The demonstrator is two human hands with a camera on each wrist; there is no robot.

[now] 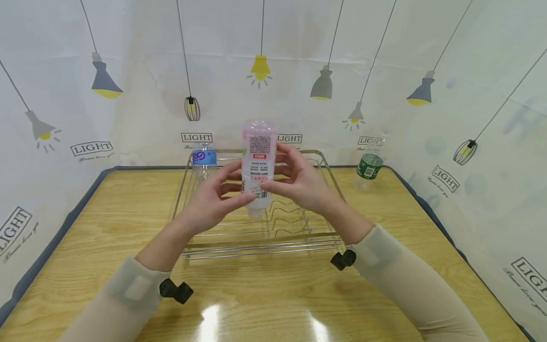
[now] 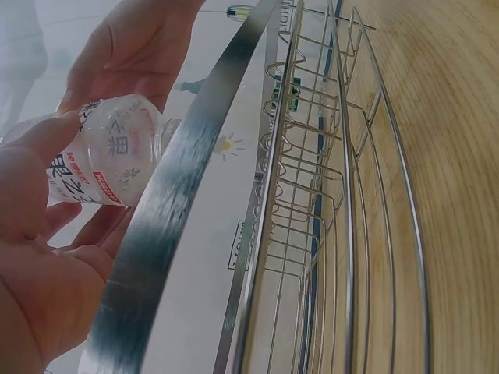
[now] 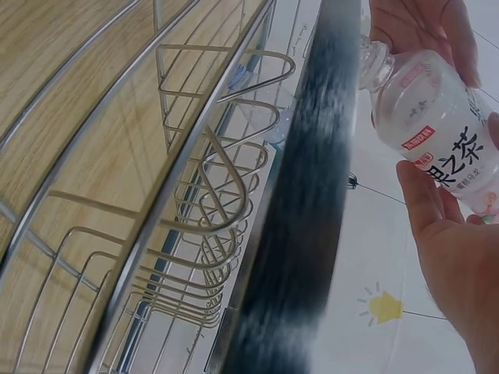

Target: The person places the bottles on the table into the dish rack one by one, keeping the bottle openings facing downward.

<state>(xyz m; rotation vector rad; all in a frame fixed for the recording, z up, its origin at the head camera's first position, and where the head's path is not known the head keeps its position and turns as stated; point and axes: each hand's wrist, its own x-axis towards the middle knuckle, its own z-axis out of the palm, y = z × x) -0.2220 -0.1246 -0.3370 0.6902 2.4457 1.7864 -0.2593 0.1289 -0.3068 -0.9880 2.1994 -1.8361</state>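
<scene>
Both hands hold a clear plastic bottle (image 1: 259, 164) with a pink and white printed label, upside down with its neck pointing down, above a wire rack (image 1: 256, 245). My left hand (image 1: 211, 197) grips it from the left, thumb across the front near the neck end. From the other side my right hand (image 1: 303, 183) holds it, thumb over the label and fingers behind. The right wrist view shows the bottle's bare neck (image 3: 376, 64) beside the rack's flat metal edge. In the left wrist view the bottle (image 2: 109, 148) lies between both hands.
A clear bottle with a blue label (image 1: 204, 157) stands at the rack's back left corner. Another clear bottle with a green label (image 1: 369, 167) stands at the table's back right. Wavy wire dividers (image 1: 290, 221) cross the rack. Printed curtains surround the wooden table (image 1: 265, 294).
</scene>
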